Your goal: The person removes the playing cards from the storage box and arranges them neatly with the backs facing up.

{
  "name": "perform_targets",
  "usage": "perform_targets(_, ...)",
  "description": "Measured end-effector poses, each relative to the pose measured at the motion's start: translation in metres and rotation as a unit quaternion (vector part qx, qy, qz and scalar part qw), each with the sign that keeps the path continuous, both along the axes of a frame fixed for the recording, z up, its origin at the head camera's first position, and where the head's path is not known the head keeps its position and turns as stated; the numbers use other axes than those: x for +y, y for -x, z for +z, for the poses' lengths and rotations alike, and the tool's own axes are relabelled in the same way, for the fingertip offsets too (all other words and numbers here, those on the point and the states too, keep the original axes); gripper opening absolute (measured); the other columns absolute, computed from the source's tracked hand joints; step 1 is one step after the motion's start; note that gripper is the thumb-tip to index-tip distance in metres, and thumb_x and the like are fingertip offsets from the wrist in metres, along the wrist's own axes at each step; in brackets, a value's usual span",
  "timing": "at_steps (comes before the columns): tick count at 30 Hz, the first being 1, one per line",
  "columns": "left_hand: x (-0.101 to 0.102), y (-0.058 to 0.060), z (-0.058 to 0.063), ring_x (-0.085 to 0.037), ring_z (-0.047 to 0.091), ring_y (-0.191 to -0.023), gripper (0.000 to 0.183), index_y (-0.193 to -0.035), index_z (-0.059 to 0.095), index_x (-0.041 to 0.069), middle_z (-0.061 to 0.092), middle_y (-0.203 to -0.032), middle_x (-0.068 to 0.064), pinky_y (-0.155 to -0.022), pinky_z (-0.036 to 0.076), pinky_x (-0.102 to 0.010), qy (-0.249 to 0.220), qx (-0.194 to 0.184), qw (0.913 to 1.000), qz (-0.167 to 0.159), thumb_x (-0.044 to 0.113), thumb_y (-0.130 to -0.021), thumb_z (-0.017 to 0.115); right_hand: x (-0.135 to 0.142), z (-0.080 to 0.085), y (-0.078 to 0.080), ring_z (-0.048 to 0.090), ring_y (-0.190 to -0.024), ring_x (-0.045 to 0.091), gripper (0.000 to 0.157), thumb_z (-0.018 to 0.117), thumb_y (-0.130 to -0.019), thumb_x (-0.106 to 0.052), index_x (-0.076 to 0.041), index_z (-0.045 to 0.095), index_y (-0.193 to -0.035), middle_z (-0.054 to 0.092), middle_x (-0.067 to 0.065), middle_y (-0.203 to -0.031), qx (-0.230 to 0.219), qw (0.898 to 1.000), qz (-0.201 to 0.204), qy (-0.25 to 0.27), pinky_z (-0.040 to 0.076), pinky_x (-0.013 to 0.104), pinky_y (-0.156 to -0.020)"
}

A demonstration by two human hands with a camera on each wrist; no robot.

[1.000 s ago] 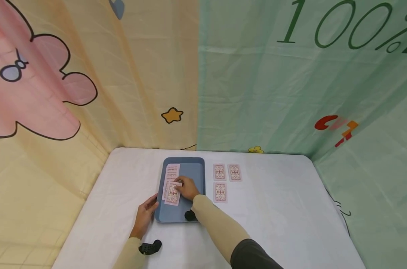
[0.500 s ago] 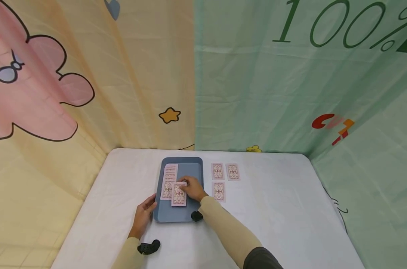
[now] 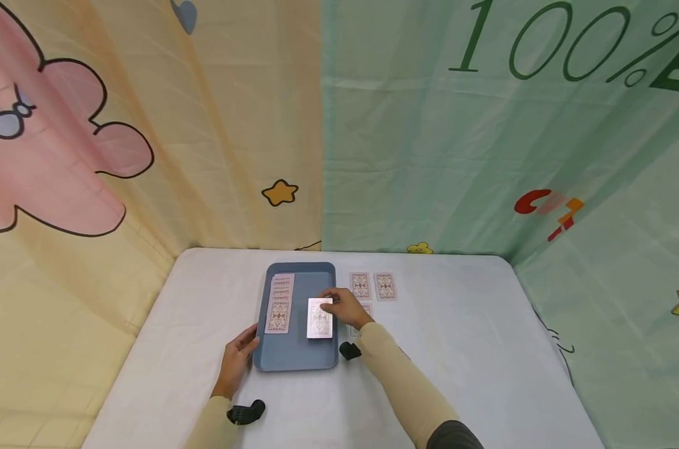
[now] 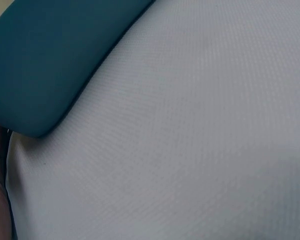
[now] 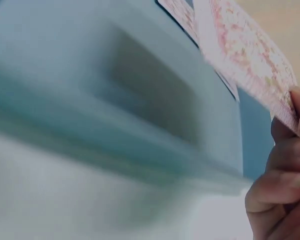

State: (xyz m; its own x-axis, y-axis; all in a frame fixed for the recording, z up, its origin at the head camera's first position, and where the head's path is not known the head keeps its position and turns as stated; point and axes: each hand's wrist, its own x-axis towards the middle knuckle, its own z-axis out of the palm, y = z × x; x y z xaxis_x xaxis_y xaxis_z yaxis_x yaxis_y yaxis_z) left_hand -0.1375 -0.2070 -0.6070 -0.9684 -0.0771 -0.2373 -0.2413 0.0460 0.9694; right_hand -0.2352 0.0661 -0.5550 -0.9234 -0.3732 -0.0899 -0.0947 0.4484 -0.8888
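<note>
My right hand (image 3: 345, 308) pinches a playing card (image 3: 319, 319) by its upper right part, patterned red-and-white back up. It is raised over the right side of a blue tray (image 3: 294, 357), casting a shadow there in the right wrist view. Whether it is a single card or a stack I cannot tell. Down the tray's left side runs a column of overlapping cards (image 3: 279, 315), also backs up. My left hand (image 3: 235, 362) rests its fairly straight fingers and thumb against the tray's left edge; only part of that hand shows in the left wrist view.
Two face-down cards (image 3: 385, 287) lie on the white table right of the tray. A third card (image 3: 366, 307) there is partly covered by my right hand. Patterned curtains (image 3: 418, 156) close off the table's back and sides.
My right hand has carried its card rightward, off the overlapping column and across the tray to its right side. The left hand has stayed at the tray's edge.
</note>
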Motion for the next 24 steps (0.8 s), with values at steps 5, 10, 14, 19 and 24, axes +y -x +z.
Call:
perform_targets(5, 0.0, -0.001, 0.001, -0.033, 0.033, -0.139, 0.046, -0.143, 0.038, -0.006, 0.035, -0.15, -0.022, -0.111, 0.027, -0.042, -0.003, -0.001, 1.0, -0.002, 0.006, -0.1, 0.048, 0.02, 0.002, 0.002, 0.054, -0.085, 0.015, 0.023, 0.067, -0.09, -0.009, -0.007, 0.07, -0.113, 0.065, 0.008, -0.109, -0.012, 1.0, -0.012, 0.007, 0.048, 0.027, -0.071)
perform_targets(10, 0.0, -0.002, 0.002, -0.033, 0.033, -0.139, 0.046, -0.144, 0.037, -0.005, 0.034, -0.15, -0.022, -0.112, 0.027, -0.043, -0.003, -0.004, 1.0, -0.003, 0.006, -0.101, 0.047, 0.043, 0.0, 0.005, 0.053, -0.092, 0.018, 0.021, 0.067, -0.09, -0.009, -0.01, 0.071, -0.111, 0.063, 0.007, -0.113, -0.021, 0.999, -0.026, 0.004, 0.046, 0.032, -0.079)
perform_targets(14, 0.001, -0.003, 0.002, -0.035, 0.033, -0.139, 0.046, -0.144, 0.037, -0.006, 0.035, -0.15, -0.022, -0.111, 0.027, -0.043, 0.002, -0.002, 1.0, -0.002, 0.006, -0.101, 0.047, 0.061, -0.008, 0.007, 0.052, -0.083, 0.016, 0.021, 0.068, -0.089, -0.01, -0.009, 0.071, -0.11, 0.064, 0.006, -0.106, -0.023, 0.998, -0.048, 0.013, 0.045, 0.029, -0.071)
perform_targets(19, 0.0, -0.002, 0.001, -0.034, 0.033, -0.139, 0.046, -0.144, 0.038, -0.006, 0.035, -0.15, -0.022, -0.111, 0.027, -0.043, 0.003, 0.003, 1.0, -0.005, 0.007, -0.101, 0.047, 0.084, -0.015, 0.005, 0.053, -0.076, 0.015, 0.021, 0.07, -0.088, -0.01, -0.008, 0.071, -0.109, 0.065, 0.004, -0.095, -0.049, 0.995, -0.088, 0.025, 0.045, 0.027, -0.064)
perform_targets(24, -0.001, -0.002, 0.001, -0.033, 0.033, -0.138, 0.046, -0.144, 0.037, -0.006, 0.035, -0.15, -0.023, -0.111, 0.03, -0.038, 0.001, 0.002, 1.0, -0.006, 0.006, -0.1, 0.047, 0.107, -0.024, 0.003, 0.049, -0.073, 0.016, 0.022, 0.071, -0.087, -0.011, -0.007, 0.07, -0.108, 0.063, 0.004, -0.087, -0.057, 0.992, -0.111, 0.018, 0.042, 0.027, -0.062)
